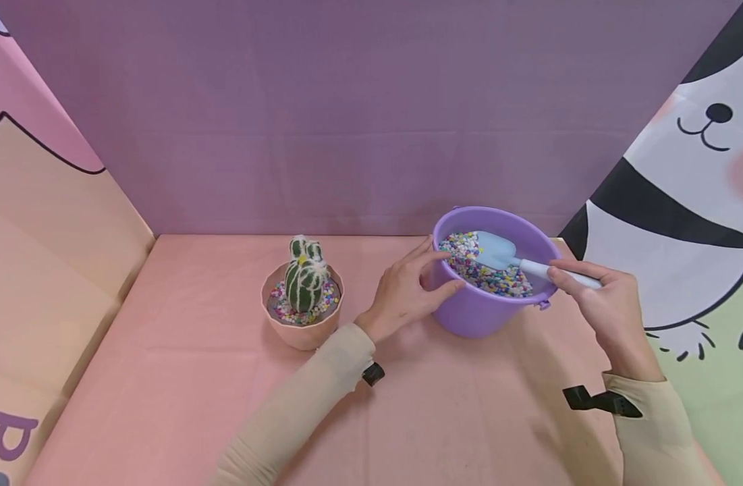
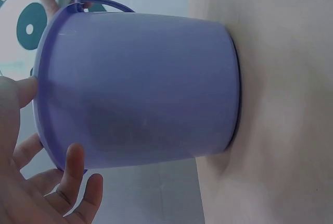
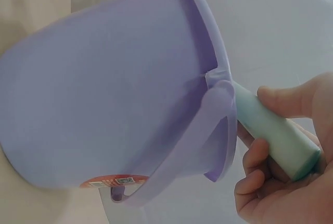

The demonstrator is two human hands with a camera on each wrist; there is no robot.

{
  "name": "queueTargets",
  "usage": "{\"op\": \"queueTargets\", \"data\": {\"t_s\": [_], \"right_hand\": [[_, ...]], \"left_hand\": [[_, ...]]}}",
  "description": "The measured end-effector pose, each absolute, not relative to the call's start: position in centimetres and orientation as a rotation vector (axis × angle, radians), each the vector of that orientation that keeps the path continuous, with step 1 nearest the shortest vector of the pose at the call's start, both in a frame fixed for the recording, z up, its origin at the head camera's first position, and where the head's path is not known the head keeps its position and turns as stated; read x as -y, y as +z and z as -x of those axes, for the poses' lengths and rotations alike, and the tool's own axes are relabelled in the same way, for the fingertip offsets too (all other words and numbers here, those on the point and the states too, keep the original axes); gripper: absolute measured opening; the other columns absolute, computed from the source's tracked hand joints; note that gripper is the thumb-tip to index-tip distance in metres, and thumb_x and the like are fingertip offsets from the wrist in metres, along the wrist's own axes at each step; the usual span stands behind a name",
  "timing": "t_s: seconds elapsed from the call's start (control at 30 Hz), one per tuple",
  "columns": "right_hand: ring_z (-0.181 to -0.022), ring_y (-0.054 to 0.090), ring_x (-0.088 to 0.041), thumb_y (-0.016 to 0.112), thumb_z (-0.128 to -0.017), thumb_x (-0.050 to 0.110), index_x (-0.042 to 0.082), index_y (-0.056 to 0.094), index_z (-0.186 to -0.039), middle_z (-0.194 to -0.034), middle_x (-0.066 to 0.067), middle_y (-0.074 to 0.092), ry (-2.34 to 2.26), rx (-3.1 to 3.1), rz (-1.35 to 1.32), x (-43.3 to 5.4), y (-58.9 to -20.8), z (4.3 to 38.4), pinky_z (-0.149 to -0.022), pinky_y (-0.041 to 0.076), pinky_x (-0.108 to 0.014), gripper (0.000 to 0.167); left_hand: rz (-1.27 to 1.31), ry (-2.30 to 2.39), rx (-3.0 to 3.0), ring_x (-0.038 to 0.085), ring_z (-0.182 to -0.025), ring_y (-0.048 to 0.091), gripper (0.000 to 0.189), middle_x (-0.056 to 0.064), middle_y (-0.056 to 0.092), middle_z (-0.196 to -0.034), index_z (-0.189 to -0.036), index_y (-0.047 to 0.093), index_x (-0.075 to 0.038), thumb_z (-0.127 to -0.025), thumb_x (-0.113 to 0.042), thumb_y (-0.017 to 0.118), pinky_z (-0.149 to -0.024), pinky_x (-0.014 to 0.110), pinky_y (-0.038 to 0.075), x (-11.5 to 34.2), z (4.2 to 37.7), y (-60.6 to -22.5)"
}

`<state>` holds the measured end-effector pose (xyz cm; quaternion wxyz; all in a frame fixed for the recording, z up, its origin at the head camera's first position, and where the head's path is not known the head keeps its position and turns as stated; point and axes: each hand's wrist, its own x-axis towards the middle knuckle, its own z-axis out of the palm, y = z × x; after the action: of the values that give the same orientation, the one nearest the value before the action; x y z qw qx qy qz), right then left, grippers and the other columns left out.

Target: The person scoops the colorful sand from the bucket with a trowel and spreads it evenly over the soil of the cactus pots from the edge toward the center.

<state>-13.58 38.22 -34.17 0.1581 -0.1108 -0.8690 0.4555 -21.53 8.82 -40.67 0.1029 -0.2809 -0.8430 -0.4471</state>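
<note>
Scooping looks to be the step in hand: right of centre in the head view, a pale blue plastic trowel (image 1: 497,251) lies inside a round purple plastic bucket (image 1: 474,317), its tip meeting the small multicoloured beads (image 1: 495,280), its blade apparently bare. The right hand (image 1: 614,307), at the right of the frame, is clamped on the trowel's handle, thumb on one side and fingers curled round the other. The left hand (image 1: 404,290), near the centre, has thumb and forefinger spread apart at the bucket's left rim; whether they pinch it or merely steady it, I cannot tell. The bucket stands on the pink-covered tabletop (image 1: 195,405). Left of centre sits a peach-coloured faceted pot (image 1: 303,334) with a green, white-ridged cactus (image 1: 304,287), similar beads already scattered over the grey surface around it. Next, I judge, the trowel needs driving under the beads while the bucket is kept steady, then lifting level over the rim towards the pot; a tilted blade could spill its load onto the tabletop.
</note>
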Motion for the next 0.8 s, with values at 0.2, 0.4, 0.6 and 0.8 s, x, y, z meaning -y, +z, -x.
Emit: {"op": "queueTargets", "data": {"t_s": [0.2, 0.4, 0.6, 0.8], "right_hand": [[-0.102, 0.055, -0.003, 0.078, -0.098, 0.031, 0.006, 0.077, -0.129, -0.087, 0.036, 0.068, 1.310, 2.479, 0.300, -38.01, -34.18, 13.62, -0.083, 0.044, -0.018, 0.039], [-0.102, 0.054, -0.004, 0.077, -0.099, 0.031, 0.006, 0.077, -0.128, -0.088, 0.036, 0.069, 1.309, 2.482, 0.292, -37.95, -34.23, 13.58, -0.083, 0.045, -0.018, 0.039], [-0.100, 0.054, -0.003, 0.078, -0.098, 0.027, 0.012, 0.081, -0.124, -0.087, 0.035, 0.071, 1.350, 2.453, 0.286, -38.04, -34.29, 13.55, -0.080, 0.045, -0.015, 0.030], [-0.102, 0.053, -0.004, 0.078, -0.098, 0.028, 0.011, 0.080, -0.127, -0.090, 0.034, 0.070, 1.356, 2.461, 0.294, -37.85, -34.09, 13.33, -0.082, 0.044, -0.018, 0.033]], "left_hand": [[0.816, -1.270, 2.497, 0.022, -0.152, 0.050, 0.057, 0.003, 0.041, -0.171, -0.145, 0.066, -0.028, -0.095, -0.053, 0.075, -0.112, 0.053, 0.053, -8.86, 21.36, -40.71], [0.828, -1.266, 2.494, 0.020, -0.152, 0.050, 0.058, 0.000, 0.038, -0.172, -0.148, 0.064, -0.029, -0.096, -0.054, 0.073, -0.112, 0.052, 0.053, -8.84, 21.31, -40.84], [0.833, -1.268, 2.503, 0.015, -0.130, 0.067, 0.062, -0.001, 0.037, -0.173, -0.150, 0.061, -0.027, -0.097, -0.057, 0.071, -0.108, 0.048, 0.055, -8.79, 21.28, -40.68], [0.835, -1.318, 2.437, 0.013, -0.103, 0.074, 0.068, -0.001, 0.050, -0.166, -0.151, 0.060, -0.018, -0.095, -0.054, 0.074, -0.090, 0.037, 0.060, -8.36, 21.22, -40.57]]}}
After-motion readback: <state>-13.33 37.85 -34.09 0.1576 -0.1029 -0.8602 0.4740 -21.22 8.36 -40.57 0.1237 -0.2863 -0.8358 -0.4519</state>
